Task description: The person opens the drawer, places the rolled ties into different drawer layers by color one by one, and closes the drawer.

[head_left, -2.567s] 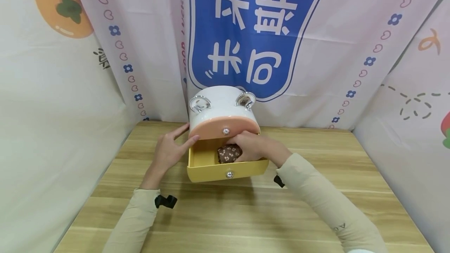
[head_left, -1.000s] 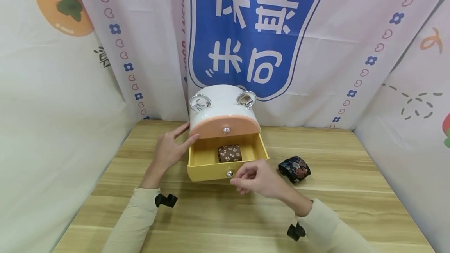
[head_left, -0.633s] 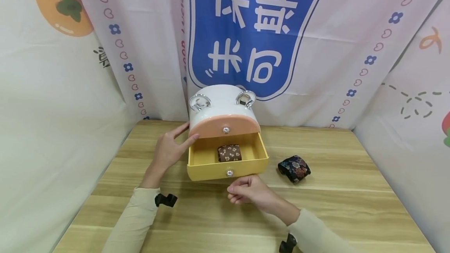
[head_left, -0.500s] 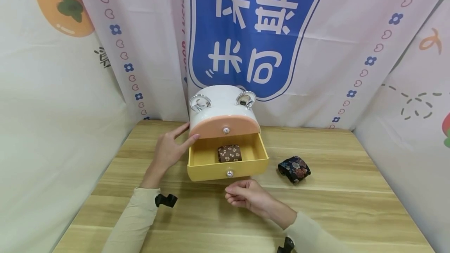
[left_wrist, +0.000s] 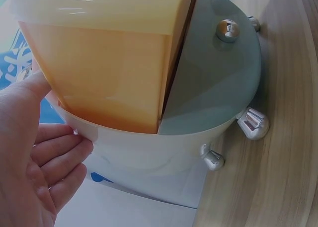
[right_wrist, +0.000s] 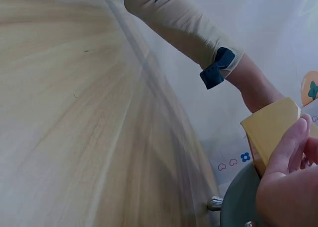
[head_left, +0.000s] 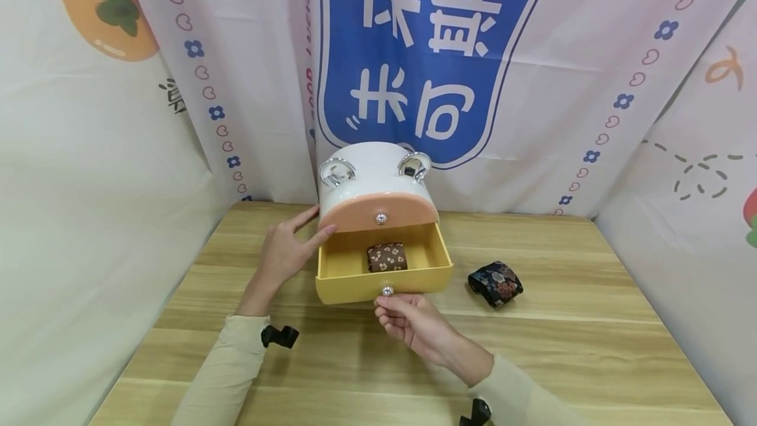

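A white cabinet (head_left: 374, 166) with a peach upper drawer (head_left: 369, 212) stands at the table's back. Its yellow drawer (head_left: 355, 288) is pulled out, with a rolled brown floral cloth strip (head_left: 387, 257) inside. My left hand (head_left: 284, 254) rests at the cabinet's left side, fingers spread and thumb on the peach drawer's edge. My right hand (head_left: 420, 327) is at the yellow drawer's front, fingers curled, fingertips just below the silver knob (head_left: 387, 290). The knob stays visible above them; I see nothing gripped. A rolled dark floral cloth strip (head_left: 495, 284) lies on the table at right.
A grey-green lower drawer (left_wrist: 213, 73) and silver feet (left_wrist: 253, 123) show in the left wrist view. Two silver ears (head_left: 414, 166) top the cabinet. Printed curtains (head_left: 550, 110) stand behind and beside the wooden table (head_left: 331, 373).
My right hand has left the yellow drawer's inside, dropped below its front, then risen to its knob. The dark cloth strip now shows on the table at right. My left hand stays put.
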`<state>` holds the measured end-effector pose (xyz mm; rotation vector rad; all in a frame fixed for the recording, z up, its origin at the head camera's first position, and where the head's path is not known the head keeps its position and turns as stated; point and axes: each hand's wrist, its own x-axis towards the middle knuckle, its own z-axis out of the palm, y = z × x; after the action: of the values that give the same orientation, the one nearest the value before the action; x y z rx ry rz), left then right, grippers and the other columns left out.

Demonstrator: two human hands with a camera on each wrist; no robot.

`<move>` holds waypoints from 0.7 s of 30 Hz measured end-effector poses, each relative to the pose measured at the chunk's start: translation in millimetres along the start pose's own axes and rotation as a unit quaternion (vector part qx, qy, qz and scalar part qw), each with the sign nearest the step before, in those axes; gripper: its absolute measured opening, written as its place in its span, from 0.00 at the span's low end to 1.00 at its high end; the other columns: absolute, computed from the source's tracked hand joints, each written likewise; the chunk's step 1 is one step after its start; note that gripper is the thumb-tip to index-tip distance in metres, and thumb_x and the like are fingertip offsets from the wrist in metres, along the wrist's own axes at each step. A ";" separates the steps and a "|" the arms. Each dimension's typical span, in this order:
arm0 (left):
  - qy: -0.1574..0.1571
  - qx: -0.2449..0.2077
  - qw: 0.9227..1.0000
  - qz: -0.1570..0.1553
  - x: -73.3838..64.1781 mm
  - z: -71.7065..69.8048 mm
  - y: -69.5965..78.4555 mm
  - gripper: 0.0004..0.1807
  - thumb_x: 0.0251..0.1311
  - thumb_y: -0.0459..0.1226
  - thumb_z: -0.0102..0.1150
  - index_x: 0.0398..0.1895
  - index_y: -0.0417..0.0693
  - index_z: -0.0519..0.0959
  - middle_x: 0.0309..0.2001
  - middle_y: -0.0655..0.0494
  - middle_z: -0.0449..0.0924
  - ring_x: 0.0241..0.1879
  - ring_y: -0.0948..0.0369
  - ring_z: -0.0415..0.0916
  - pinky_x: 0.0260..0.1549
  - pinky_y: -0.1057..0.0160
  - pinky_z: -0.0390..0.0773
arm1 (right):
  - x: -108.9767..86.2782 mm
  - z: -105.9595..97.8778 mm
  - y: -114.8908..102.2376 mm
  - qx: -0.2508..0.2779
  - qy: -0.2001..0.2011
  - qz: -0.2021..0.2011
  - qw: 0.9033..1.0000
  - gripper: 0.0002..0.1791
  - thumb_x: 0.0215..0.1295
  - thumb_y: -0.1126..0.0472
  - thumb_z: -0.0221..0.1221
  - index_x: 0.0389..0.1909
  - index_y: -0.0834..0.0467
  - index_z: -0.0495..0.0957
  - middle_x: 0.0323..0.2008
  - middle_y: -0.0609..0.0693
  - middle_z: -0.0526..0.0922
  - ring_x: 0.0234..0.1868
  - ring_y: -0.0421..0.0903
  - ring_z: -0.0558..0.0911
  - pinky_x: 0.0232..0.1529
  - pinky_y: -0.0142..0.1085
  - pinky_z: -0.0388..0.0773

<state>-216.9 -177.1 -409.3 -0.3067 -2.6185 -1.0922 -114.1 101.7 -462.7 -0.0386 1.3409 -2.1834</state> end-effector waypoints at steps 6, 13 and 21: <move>0.000 0.000 1.000 0.001 -0.4 -0.9 1.3 0.43 0.64 0.69 0.62 0.75 0.55 0.75 0.62 0.39 0.85 0.18 0.58 0.64 0.29 0.59 0.73 | -1.0 3.6 -5.3 -0.001 0.010 0.002 1.000 0.04 0.74 0.60 0.63 0.39 0.54 0.86 0.31 0.42 0.90 0.30 0.32 0.86 0.36 0.21 0.84; 0.010 -0.004 1.000 0.003 -1.5 -1.7 2.0 0.42 0.64 0.68 0.64 0.74 0.56 0.76 0.61 0.40 0.86 0.19 0.55 0.68 0.30 0.58 0.74 | 0.7 5.3 -9.6 -0.016 0.010 -0.001 1.000 0.04 0.73 0.59 0.64 0.39 0.54 0.85 0.31 0.42 0.89 0.30 0.32 0.85 0.36 0.21 0.84; 0.015 -0.004 1.000 0.009 -1.2 -1.2 2.0 0.41 0.64 0.67 0.64 0.73 0.57 0.76 0.70 0.47 0.79 0.30 0.51 0.79 0.37 0.55 0.78 | 9.1 2.2 -14.7 -0.022 0.017 -0.010 1.000 0.04 0.74 0.59 0.64 0.39 0.53 0.85 0.31 0.42 0.89 0.30 0.32 0.85 0.36 0.21 0.84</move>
<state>-215.0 -176.6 -407.6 -0.3112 -2.5802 -1.0934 -127.7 100.4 -451.8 -0.0314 1.4132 -2.1801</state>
